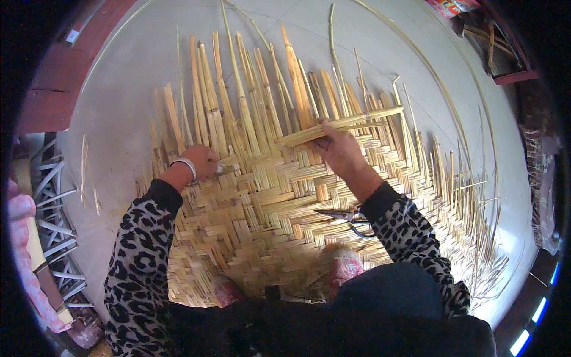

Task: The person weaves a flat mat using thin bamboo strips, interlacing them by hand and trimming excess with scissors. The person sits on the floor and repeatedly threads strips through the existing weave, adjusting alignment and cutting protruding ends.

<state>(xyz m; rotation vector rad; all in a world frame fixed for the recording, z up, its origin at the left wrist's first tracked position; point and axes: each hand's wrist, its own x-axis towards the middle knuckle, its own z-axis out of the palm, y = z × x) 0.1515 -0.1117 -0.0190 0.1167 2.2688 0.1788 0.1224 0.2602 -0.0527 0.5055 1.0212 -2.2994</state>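
A partly woven mat [270, 205] of flat, straw-coloured reed strips spreads over the floor below me. Its loose strip ends [250, 107] fan out toward the far side. My right hand [342, 152] grips a flat reed strip [372, 117], which lies crosswise over the upright ends and slants up to the right. At the weave's far left edge, my left hand [201, 162], with a bracelet on its wrist, is closed with curled fingers; what they pinch is hidden. Dark-handled scissors [340, 215] rest on the mat by my right forearm, blades pointing left.
My feet in pink patterned shoes [345, 265] are on the mat's near part. Long thin strips [443, 89] curve across the grey floor [143, 65] at the right. Reddish wooden furniture [52, 89] stands far left, above a white metal rack [56, 220]. A dark red box [516, 76] is far right.
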